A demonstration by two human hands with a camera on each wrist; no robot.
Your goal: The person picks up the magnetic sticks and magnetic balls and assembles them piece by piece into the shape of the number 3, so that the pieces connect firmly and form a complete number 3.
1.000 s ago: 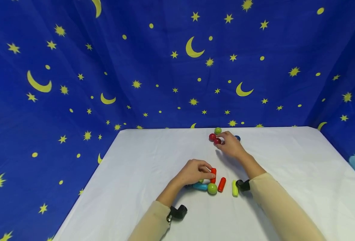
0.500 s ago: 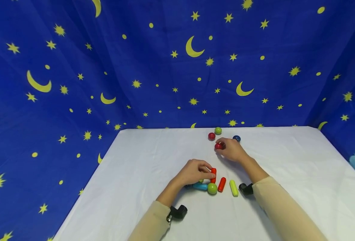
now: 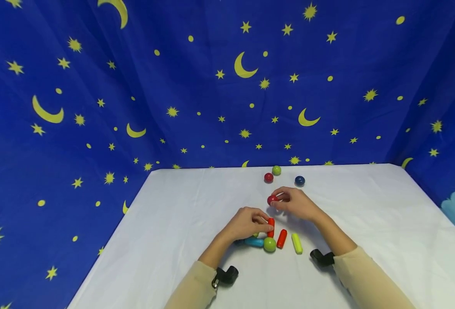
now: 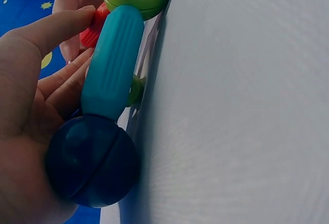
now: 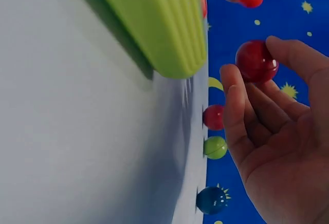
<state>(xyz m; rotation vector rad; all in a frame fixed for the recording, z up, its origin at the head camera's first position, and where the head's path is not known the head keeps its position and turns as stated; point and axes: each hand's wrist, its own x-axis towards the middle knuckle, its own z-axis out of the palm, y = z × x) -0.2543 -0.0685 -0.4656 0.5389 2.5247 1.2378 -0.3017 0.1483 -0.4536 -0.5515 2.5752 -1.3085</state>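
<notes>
Between thumb and fingers, my left hand (image 3: 245,224) pinches a red rod (image 3: 271,227) at its near side. The rod's lower end meets a green ball (image 3: 269,244). From that ball a light-blue ribbed rod (image 4: 112,62) runs to a dark blue ball (image 4: 93,161), beside the left palm in the left wrist view. Another green piece (image 3: 255,234) shows partly behind the left hand. My right hand (image 3: 297,203) holds a glossy red ball (image 5: 256,61) with thumb and fingertips, above the table and just beyond the left hand's red rod.
A loose red rod (image 3: 282,239) and a yellow-green rod (image 3: 296,243) lie right of the joined pieces. At the far edge sit a red ball (image 3: 268,177), a green ball (image 3: 276,170) and a blue ball (image 3: 299,181). A blue star-patterned cloth (image 3: 196,86) hangs behind the white table.
The right hand has taken the red ball from the far group and brought it nearer, toward the left hand. The left hand keeps its hold on the red rod. The head view has shifted slightly.
</notes>
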